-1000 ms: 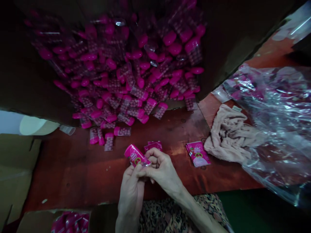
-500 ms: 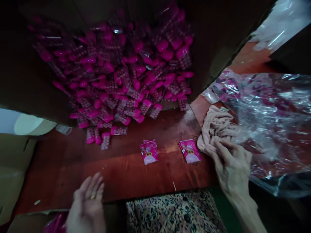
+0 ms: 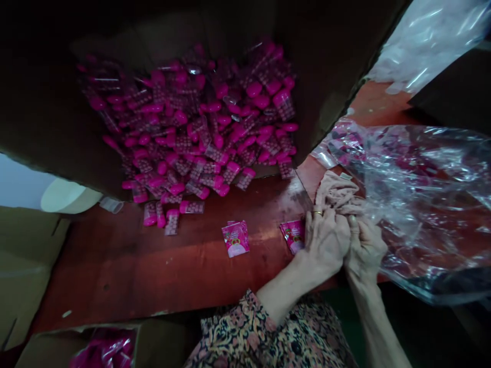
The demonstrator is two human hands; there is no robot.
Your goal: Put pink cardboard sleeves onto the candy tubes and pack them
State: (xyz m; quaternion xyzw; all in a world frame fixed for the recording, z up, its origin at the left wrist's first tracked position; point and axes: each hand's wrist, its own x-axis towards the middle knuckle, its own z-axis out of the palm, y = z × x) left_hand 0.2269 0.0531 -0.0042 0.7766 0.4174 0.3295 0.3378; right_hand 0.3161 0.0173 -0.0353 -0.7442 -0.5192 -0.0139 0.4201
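My left hand (image 3: 326,237) and my right hand (image 3: 364,248) are side by side at the right of the reddish table, both closed on a crumpled beige cloth (image 3: 333,190). Most of the fingertips are hidden, along with the near part of the cloth. A short pile of pink printed sachets (image 3: 292,236) lies just left of my left hand, partly covered by it. Further left sits a second small pile of pink sachets (image 3: 235,239).
Many pink-capped clear bottles (image 3: 230,173) with round pellets spill from a large cardboard box (image 3: 322,97). A clear plastic bag (image 3: 429,204) with pink contents lies right. A white bowl (image 3: 69,197) stands left; below, a carton (image 3: 157,340) holds shiny pink material.
My left hand has moved from the lower left across to the cloth beside my right hand, closing as it went. My right hand has curled into the cloth.
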